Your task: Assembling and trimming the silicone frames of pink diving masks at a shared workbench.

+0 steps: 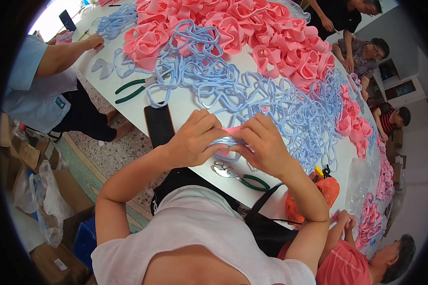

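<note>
Between my two hands, above the table's near edge, a pink band (pixel 232 129) and a light blue ring (pixel 227 141) are held together. My left hand (pixel 197 137) pinches their left side, fingers curled over. On the other side my right hand (pixel 264 145) grips them with thumb and fingers closed. Part of both pieces is hidden by my fingers. Just beyond lies a tangled heap of light blue rings (pixel 214 78), and behind it a large pile of pink bands (pixel 233 28). Below my right hand, green-handled pliers (pixel 240 175) rest on the table.
A black phone (pixel 160 124) lies left of my left hand, with another green-handled tool (pixel 133 90) beyond it. An orange plastic bag (pixel 318 194) sits by my right forearm. Several people work around the white table (pixel 100 83). Cardboard boxes (pixel 64 190) stand on the floor at left.
</note>
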A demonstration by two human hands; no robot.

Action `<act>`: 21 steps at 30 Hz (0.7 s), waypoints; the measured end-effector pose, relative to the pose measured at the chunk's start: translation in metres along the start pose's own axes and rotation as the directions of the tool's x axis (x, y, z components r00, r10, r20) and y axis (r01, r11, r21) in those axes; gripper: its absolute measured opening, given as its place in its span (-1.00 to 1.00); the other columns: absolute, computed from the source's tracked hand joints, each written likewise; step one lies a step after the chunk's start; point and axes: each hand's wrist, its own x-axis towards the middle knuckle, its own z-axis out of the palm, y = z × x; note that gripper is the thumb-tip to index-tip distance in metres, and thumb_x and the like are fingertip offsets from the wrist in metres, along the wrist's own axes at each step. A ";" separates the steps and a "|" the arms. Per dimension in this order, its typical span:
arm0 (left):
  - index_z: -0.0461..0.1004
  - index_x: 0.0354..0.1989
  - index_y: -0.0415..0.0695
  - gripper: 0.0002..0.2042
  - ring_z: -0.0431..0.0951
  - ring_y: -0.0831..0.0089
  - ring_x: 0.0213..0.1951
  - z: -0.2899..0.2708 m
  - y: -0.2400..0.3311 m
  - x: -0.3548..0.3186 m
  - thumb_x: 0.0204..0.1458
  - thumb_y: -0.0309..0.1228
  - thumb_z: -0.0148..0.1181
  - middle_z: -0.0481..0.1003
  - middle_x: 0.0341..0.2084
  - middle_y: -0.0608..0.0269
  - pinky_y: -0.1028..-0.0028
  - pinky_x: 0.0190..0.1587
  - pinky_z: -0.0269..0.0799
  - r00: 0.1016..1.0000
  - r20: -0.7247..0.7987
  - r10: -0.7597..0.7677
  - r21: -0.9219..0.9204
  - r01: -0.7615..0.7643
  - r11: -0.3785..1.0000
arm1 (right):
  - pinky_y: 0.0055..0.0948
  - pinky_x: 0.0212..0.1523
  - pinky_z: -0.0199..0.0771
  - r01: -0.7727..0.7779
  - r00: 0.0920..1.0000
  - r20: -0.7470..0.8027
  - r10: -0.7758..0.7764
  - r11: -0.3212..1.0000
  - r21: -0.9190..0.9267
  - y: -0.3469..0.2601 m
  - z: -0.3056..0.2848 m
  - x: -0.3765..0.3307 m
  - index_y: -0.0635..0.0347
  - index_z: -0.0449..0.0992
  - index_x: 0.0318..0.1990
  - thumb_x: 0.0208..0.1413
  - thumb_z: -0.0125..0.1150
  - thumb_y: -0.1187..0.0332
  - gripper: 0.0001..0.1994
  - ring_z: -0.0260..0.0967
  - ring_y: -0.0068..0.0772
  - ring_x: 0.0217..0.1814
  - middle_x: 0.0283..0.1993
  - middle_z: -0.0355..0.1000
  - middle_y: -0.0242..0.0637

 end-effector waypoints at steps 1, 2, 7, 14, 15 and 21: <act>0.53 -0.23 -0.22 -0.73 0.33 0.22 -0.27 -0.002 0.001 0.001 -0.15 -0.43 0.36 0.36 -0.34 0.17 0.30 -0.18 0.22 1.000 0.009 -0.004 0.038 0.003 0.999 | -0.23 -0.25 0.24 -0.012 1.000 0.012 0.013 1.000 -0.017 0.001 -0.001 0.000 0.22 0.44 -0.28 -0.20 0.42 0.40 -0.69 0.25 -0.15 -0.25 -0.32 0.30 -0.23; 0.54 -0.23 -0.21 -0.73 0.34 0.22 -0.28 -0.004 0.000 0.002 -0.15 -0.44 0.36 0.36 -0.35 0.17 0.30 -0.18 0.22 1.000 0.017 -0.008 0.075 0.006 0.997 | -0.23 -0.25 0.24 -0.021 1.000 0.010 0.021 1.000 -0.012 0.001 -0.002 0.001 0.22 0.44 -0.28 -0.20 0.42 0.40 -0.69 0.25 -0.15 -0.25 -0.32 0.30 -0.23; 0.57 -0.24 -0.17 -0.76 0.34 0.23 -0.30 -0.028 -0.016 -0.009 -0.14 -0.46 0.36 0.37 -0.39 0.19 0.31 -0.18 0.22 0.990 -0.119 -0.070 0.125 0.085 0.988 | -0.22 -0.17 0.36 -0.298 0.946 0.090 0.312 0.944 -0.141 -0.010 -0.012 -0.043 0.24 0.41 -0.19 -0.12 0.41 0.32 -0.64 0.35 -0.09 -0.13 -0.22 0.37 -0.17; 0.57 -0.23 -0.20 -0.74 0.30 0.26 -0.32 -0.033 -0.015 -0.015 -0.14 -0.47 0.38 0.34 -0.40 0.20 0.34 -0.20 0.19 0.986 -0.126 -0.105 0.126 0.121 0.985 | -0.26 -0.11 0.49 -0.350 0.674 0.502 0.542 0.833 -0.429 -0.036 0.057 -0.150 0.25 0.37 -0.16 -0.25 0.47 0.23 -0.49 0.35 -0.10 -0.05 -0.15 0.35 -0.16; 0.57 -0.24 -0.21 -0.74 0.29 0.26 -0.32 -0.032 -0.014 -0.016 -0.15 -0.48 0.38 0.34 -0.40 0.20 0.34 -0.20 0.19 0.985 -0.125 -0.117 0.098 0.129 0.987 | -0.26 -0.11 0.49 -0.345 0.677 0.500 0.539 0.834 -0.431 -0.034 0.059 -0.153 0.25 0.37 -0.16 -0.25 0.47 0.23 -0.49 0.35 -0.10 -0.05 -0.15 0.35 -0.16; 0.56 -0.24 -0.21 -0.73 0.29 0.25 -0.32 -0.035 -0.009 -0.015 -0.17 -0.50 0.39 0.34 -0.40 0.20 0.34 -0.19 0.19 0.991 -0.101 -0.087 0.073 0.095 0.993 | -0.29 -0.18 0.52 -0.364 0.684 0.525 0.506 0.861 -0.355 -0.020 0.054 -0.153 0.26 0.35 -0.16 -0.27 0.46 0.24 -0.48 0.35 -0.14 -0.06 -0.15 0.34 -0.15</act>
